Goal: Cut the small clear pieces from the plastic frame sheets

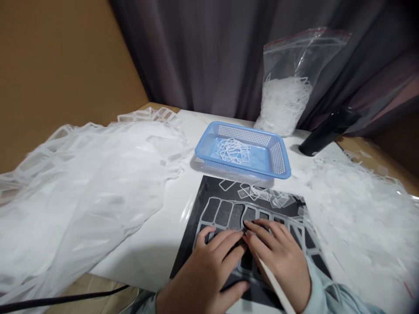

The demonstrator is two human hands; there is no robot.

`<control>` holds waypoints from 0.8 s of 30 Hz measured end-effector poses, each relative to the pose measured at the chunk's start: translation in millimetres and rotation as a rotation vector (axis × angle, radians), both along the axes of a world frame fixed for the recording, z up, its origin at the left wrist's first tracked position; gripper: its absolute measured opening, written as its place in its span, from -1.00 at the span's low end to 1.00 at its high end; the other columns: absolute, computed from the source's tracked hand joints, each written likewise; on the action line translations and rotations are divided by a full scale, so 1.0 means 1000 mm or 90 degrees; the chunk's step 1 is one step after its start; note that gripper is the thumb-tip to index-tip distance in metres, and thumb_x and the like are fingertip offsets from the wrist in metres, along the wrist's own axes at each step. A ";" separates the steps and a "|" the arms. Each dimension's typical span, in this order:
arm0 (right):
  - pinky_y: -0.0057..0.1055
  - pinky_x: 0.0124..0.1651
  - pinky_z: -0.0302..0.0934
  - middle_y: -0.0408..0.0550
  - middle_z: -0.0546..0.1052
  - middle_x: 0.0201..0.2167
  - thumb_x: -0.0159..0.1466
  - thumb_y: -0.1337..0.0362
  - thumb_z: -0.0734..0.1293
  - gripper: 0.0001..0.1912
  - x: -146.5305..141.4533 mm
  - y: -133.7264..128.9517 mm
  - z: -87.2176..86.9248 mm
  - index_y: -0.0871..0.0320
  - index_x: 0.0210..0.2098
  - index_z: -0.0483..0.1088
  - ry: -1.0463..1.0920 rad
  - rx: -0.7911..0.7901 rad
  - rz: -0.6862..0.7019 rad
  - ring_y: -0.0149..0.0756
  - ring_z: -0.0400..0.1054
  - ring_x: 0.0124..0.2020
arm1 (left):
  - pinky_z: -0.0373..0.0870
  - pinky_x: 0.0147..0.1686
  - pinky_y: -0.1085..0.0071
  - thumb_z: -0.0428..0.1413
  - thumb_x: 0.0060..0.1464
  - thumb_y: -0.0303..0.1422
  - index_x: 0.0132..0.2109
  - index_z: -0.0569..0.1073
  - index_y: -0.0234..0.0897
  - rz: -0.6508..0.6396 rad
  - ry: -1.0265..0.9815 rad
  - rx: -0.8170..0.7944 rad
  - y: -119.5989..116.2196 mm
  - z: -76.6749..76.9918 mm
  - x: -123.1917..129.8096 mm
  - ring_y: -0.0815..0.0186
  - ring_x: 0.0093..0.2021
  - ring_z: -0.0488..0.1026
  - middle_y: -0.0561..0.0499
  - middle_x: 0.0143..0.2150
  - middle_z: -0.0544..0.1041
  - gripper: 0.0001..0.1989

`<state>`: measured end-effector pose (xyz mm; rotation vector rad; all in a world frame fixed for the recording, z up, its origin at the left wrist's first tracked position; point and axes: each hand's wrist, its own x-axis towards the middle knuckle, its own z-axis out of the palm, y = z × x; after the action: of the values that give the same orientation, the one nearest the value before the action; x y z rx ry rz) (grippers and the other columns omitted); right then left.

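A translucent sheet of rounded rectangular frames (222, 213) lies on a black mat (191, 257) in front of me. My left hand (212, 266) rests on the sheet, palm down, fingers spread. My right hand (281, 257) is on the sheet's right part, its fingertips meeting those of my left hand near the middle. A thin white stick (276, 290) runs from under my right hand's fingers toward the bottom edge. Loose rectangular frames (268, 196) lie at the mat's back edge.
Behind the mat stands a blue basket (283, 168) holding white frames. Large translucent sheets (108, 174) cover the left side. Scraps (363, 213) are heaped at right. A filled zip bag (284, 100) and a black cylinder (327, 131) stand at the back.
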<state>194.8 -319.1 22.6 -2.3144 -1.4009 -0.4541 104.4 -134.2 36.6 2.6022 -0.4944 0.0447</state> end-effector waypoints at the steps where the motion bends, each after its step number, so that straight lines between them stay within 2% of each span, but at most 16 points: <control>1: -0.12 -0.01 0.10 0.05 0.54 -0.06 0.49 0.29 0.05 -0.64 -0.001 0.001 0.000 0.21 -0.23 0.44 -0.009 -0.002 -0.003 -0.05 0.30 -0.07 | 0.05 0.19 0.17 0.11 0.19 -0.24 0.16 0.31 -0.19 0.001 0.000 0.004 0.000 0.000 0.000 0.22 0.21 0.30 0.02 0.22 0.38 -0.58; 6: -0.11 -0.07 0.13 0.10 0.55 -0.08 0.49 0.31 0.04 -0.62 0.007 0.001 0.003 0.25 -0.24 0.44 -0.036 0.000 -0.009 -0.04 0.33 -0.11 | 0.07 0.18 0.16 0.12 0.17 -0.27 0.17 0.33 -0.20 0.004 -0.035 0.023 0.000 -0.003 0.001 0.20 0.20 0.31 0.02 0.24 0.37 -0.57; 11: -0.18 -0.18 0.23 0.12 0.57 -0.12 0.39 0.43 0.22 -0.88 0.043 -0.017 0.022 0.21 -0.25 0.39 -0.081 0.057 -0.059 -0.07 0.40 -0.18 | 0.12 0.15 0.18 0.13 0.21 -0.20 0.15 0.37 -0.17 0.009 -0.059 0.025 0.000 -0.004 -0.001 0.20 0.17 0.35 0.02 0.24 0.37 -0.60; 15: -0.23 -0.17 0.30 0.10 0.57 -0.17 0.37 0.40 0.27 -0.93 0.067 -0.037 0.042 0.21 -0.18 0.40 -0.121 0.147 -0.192 -0.11 0.45 -0.20 | 0.11 0.15 0.17 0.11 0.21 -0.22 0.17 0.35 -0.17 0.011 -0.062 0.024 0.001 -0.005 -0.002 0.19 0.19 0.33 0.02 0.26 0.35 -0.60; 19: -0.26 -0.15 0.30 0.10 0.57 -0.16 0.38 0.36 0.28 -0.92 0.075 -0.049 0.052 0.21 -0.17 0.43 -0.159 0.222 -0.304 -0.11 0.47 -0.18 | 0.10 0.14 0.16 0.09 0.22 -0.26 0.18 0.33 -0.14 0.009 -0.063 0.009 0.002 -0.008 -0.003 0.20 0.20 0.31 0.04 0.28 0.32 -0.60; 21: -0.30 -0.17 0.31 0.06 0.58 -0.17 0.38 0.29 0.30 -0.88 0.075 -0.051 0.052 0.20 -0.18 0.45 -0.108 0.266 -0.332 -0.14 0.48 -0.20 | 0.12 0.13 0.15 0.09 0.21 -0.27 0.19 0.32 -0.14 0.004 -0.062 0.014 0.002 -0.009 -0.003 0.18 0.20 0.31 0.02 0.28 0.32 -0.59; 24: -0.38 -0.22 0.32 -0.02 0.57 -0.27 0.38 0.15 0.30 -0.76 0.073 -0.048 0.046 0.16 -0.31 0.46 0.176 0.301 -0.272 -0.21 0.48 -0.25 | 0.15 0.12 0.14 0.10 0.19 -0.27 0.17 0.34 -0.15 0.010 -0.074 0.014 0.001 -0.012 -0.004 0.16 0.18 0.33 0.00 0.26 0.34 -0.59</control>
<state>267.6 -367.2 68.5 -2.1598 -0.5862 -0.4978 100.8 -132.7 24.7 2.6357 -0.5177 0.1976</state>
